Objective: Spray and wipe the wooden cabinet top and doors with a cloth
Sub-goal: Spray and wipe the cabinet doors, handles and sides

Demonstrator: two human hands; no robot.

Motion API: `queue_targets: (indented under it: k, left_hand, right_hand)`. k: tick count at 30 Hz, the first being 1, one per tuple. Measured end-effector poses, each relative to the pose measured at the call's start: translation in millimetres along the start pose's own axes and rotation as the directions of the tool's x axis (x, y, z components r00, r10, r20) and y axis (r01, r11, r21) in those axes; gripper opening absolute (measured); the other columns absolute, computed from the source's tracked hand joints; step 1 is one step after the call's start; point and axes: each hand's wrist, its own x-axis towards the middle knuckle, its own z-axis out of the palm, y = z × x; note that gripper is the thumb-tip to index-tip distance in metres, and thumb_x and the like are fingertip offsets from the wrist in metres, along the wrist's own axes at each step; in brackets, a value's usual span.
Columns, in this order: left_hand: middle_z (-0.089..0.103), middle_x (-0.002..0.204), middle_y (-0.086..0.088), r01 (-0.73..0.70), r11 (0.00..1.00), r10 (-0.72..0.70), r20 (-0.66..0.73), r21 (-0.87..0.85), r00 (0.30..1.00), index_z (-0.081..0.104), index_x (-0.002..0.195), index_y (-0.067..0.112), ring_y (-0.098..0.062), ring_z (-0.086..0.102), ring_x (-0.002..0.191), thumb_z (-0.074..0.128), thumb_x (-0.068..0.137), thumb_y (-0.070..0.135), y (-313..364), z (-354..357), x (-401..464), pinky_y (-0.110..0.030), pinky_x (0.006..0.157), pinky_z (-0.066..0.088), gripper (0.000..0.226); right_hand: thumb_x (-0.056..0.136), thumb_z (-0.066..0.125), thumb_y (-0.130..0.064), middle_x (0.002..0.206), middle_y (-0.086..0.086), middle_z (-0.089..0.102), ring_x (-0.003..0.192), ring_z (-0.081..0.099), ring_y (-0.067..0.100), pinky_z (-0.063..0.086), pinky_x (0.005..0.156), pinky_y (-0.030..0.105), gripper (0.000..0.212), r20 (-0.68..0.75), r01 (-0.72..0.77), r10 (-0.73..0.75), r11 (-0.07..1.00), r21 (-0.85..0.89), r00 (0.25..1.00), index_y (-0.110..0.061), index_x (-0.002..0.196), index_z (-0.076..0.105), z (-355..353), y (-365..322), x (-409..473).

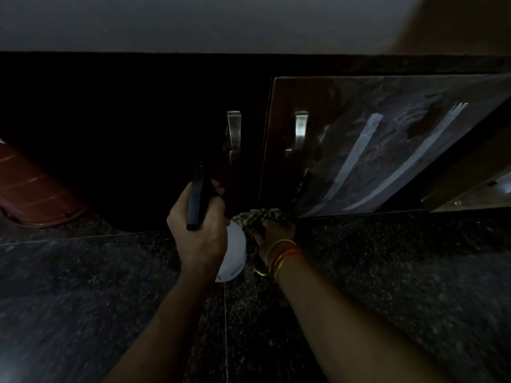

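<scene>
A dark wooden cabinet has two doors with metal handles (pixel 299 133). The right door (pixel 373 139) stands ajar and its glossy face shows reflections and light streaks. The left door (pixel 138 139) is in deep shadow. My left hand (pixel 197 229) grips a spray bottle (pixel 235 252) with a white body and a dark trigger head, pointed at the doors. My right hand (pixel 275 232) clutches a patterned cloth (pixel 261 217) at the bottom left corner of the right door, near the floor.
Dark speckled granite floor (pixel 387 272) runs below the cabinet. A reddish-brown ribbed object (pixel 36 194) lies on the floor at the left. A pale wall (pixel 221 20) rises above the cabinet top. The scene is dim.
</scene>
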Motion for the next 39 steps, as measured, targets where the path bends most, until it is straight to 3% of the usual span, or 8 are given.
queue_targets:
  k: [5,9,15,18,21,29,35,39]
  left_hand:
    - [0.049,0.061,-0.026,0.01,1.0,-0.01,0.02,0.016,1.0,0.062,0.089,-0.003,-0.028,0.045,0.048,0.046,0.087,0.001,7,1,0,-0.021,0.046,0.041,0.016]
    - [0.047,0.062,-0.027,0.028,1.0,-0.028,0.022,0.009,0.999,0.062,0.09,-0.001,-0.033,0.044,0.049,0.047,0.088,0.003,7,0,1,-0.024,0.047,0.041,0.015]
    - [0.045,0.06,-0.031,0.03,1.0,-0.03,0.033,0.008,0.999,0.058,0.082,-0.007,-0.04,0.041,0.05,0.047,0.085,0.002,8,6,0,-0.03,0.045,0.038,0.015]
    - [0.047,0.059,-0.027,0.03,1.0,-0.03,0.038,-0.002,0.999,0.06,0.084,-0.004,-0.03,0.044,0.047,0.048,0.086,0.0,12,10,-1,-0.026,0.044,0.039,0.013]
    - [0.049,0.06,-0.021,0.035,0.999,-0.035,0.032,-0.02,0.999,0.061,0.087,0.001,-0.019,0.045,0.046,0.049,0.087,0.002,15,15,-2,-0.027,0.044,0.04,0.012]
    - [0.052,0.064,-0.023,0.014,0.999,-0.013,0.022,-0.036,1.0,0.061,0.086,0.0,-0.021,0.047,0.048,0.049,0.085,0.003,38,22,-10,-0.023,0.046,0.041,0.013]
    - [0.051,0.06,-0.013,0.024,0.999,-0.023,0.025,-0.037,0.999,0.062,0.087,0.003,-0.016,0.05,0.049,0.049,0.085,0.007,51,22,-17,-0.021,0.047,0.042,0.013]
    - [0.05,0.059,-0.016,0.024,0.999,-0.024,0.0,-0.033,1.0,0.061,0.085,0.003,-0.018,0.049,0.048,0.048,0.084,0.007,62,22,-17,-0.02,0.046,0.041,0.014]
  right_hand:
    - [0.099,0.039,-0.005,0.153,0.013,0.026,0.139,0.027,0.028,0.038,0.103,0.038,0.051,0.007,-0.118,0.119,0.986,-0.116,0.993,-0.009,0.148,0.023,-20,-8,23]
    - [0.099,0.039,-0.001,0.149,0.019,0.03,0.134,0.037,0.03,0.05,0.066,0.012,0.05,0.002,-0.024,0.025,0.964,-0.266,1.0,0.004,0.145,0.021,-35,-25,30]
    - [0.097,0.04,0.002,0.147,0.018,0.035,0.131,0.039,0.03,0.045,0.09,0.018,0.051,-0.006,0.008,-0.008,1.0,0.014,1.0,-0.001,0.145,0.023,-27,-20,16]
    - [0.094,0.036,0.012,0.143,0.018,0.042,0.123,0.045,0.032,0.036,0.103,0.047,0.052,-0.067,0.111,-0.11,0.994,0.018,0.992,-0.007,0.141,0.032,-26,-28,10]
    - [0.09,0.036,0.016,0.136,0.022,0.048,0.102,0.05,0.032,0.039,0.098,0.054,0.051,-0.061,0.175,-0.171,0.982,0.075,0.983,-0.004,0.136,0.039,-22,-38,1]
    - [0.065,0.061,-0.009,0.095,0.014,0.066,0.086,0.064,0.03,0.055,0.079,0.041,0.032,-0.049,0.625,-0.644,0.756,-0.193,0.764,-0.019,0.095,0.058,-2,-67,-38]
    - [0.07,0.057,0.01,0.087,0.014,0.063,0.084,0.063,0.032,0.055,0.08,0.044,0.032,-0.041,0.682,-0.72,0.673,-0.285,0.693,-0.017,0.087,0.055,0,-76,-57]
    - [0.074,0.058,0.008,0.087,0.009,0.062,0.078,0.061,0.024,0.053,0.068,0.026,0.028,-0.038,0.678,-0.718,0.673,-0.295,0.695,-0.016,0.088,0.056,8,-96,-83]
